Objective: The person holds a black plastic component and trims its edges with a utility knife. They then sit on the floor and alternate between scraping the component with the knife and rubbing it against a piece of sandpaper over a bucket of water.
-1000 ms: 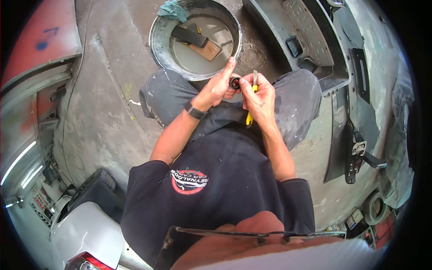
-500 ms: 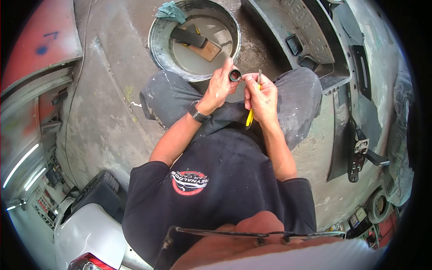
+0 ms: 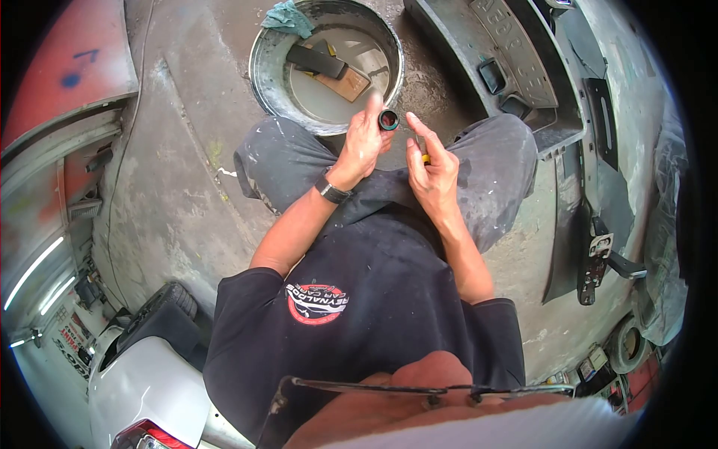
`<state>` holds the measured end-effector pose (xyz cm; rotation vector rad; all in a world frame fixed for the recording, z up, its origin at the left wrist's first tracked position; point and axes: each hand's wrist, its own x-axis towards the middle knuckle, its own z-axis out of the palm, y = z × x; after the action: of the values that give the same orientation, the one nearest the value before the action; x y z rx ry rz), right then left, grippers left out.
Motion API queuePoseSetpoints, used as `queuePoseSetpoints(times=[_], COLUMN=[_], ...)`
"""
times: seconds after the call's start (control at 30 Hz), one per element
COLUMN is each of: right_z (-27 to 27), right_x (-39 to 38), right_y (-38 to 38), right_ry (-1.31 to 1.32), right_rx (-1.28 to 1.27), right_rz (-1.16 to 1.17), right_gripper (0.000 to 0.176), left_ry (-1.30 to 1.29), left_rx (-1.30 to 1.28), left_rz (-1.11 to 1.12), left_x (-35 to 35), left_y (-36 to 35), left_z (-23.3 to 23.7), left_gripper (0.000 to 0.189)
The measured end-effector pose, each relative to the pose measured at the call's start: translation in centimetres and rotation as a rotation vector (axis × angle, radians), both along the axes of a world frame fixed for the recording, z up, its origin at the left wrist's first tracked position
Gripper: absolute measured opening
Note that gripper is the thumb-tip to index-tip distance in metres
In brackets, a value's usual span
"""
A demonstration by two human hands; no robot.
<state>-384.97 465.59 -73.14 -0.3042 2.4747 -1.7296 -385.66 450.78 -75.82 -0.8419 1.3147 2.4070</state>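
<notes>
My left hand (image 3: 360, 147), with a watch on its wrist, is closed around a small dark cylindrical object (image 3: 388, 120). Its round open end faces up and shows a reddish inside; the thumb points away from me beside it. To the right, my right hand (image 3: 435, 178) has its index finger and thumb stretched out and apart, close to the cylinder without touching it. A bit of the yellow cutter (image 3: 426, 159) shows between thumb and fingers; the rest of it is hidden by the hand.
Beyond my hands stands a metal basin (image 3: 262, 93) of murky water, holding a dark block (image 3: 316, 61) and a brown block (image 3: 345, 84). A teal cloth (image 3: 287, 19) hangs on its rim. A large dark vehicle panel (image 3: 456, 56) lies at the right. My bent knees flank my hands.
My right hand has drawn slightly away from the cylinder and opened its index finger and thumb. The cutter has turned, and its blade and long yellow handle are now mostly hidden.
</notes>
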Motion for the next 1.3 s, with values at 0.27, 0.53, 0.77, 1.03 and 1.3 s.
queuePoseSetpoints(times=[0.27, 0.53, 0.77, 1.03, 1.3], right_z=[-0.5, -0.2, 0.2, 0.4, 1.5], right_x=[0.2, 1.1, 0.8, 0.0, -0.7], right_y=[-0.3, -0.3, -0.4, -0.5, 0.1], right_ry=[0.176, 0.296, 0.303, 0.231, -0.51], right_rx=[0.165, 0.433, 0.42, 0.324, -0.096], right_rz=[0.082, 0.172, 0.152, 0.12, -0.081], right_gripper=[0.061, 0.064, 0.063, 0.058, 0.029], left_ry=[0.057, 0.034, 0.063, 0.046, -0.069], left_rx=[-0.158, -0.075, 0.032, 0.004, -0.022], left_rz=[0.012, 0.035, -0.013, -0.053, -0.123], left_x=[0.2, 0.0, 0.0, 0.0, 0.0], left_y=[-0.2, -0.1, -0.4, -0.4, -0.7], left_z=[-0.7, -0.5, -0.5, -0.6, -0.1], left_gripper=[0.054, 0.051, 0.05, 0.05, 0.051])
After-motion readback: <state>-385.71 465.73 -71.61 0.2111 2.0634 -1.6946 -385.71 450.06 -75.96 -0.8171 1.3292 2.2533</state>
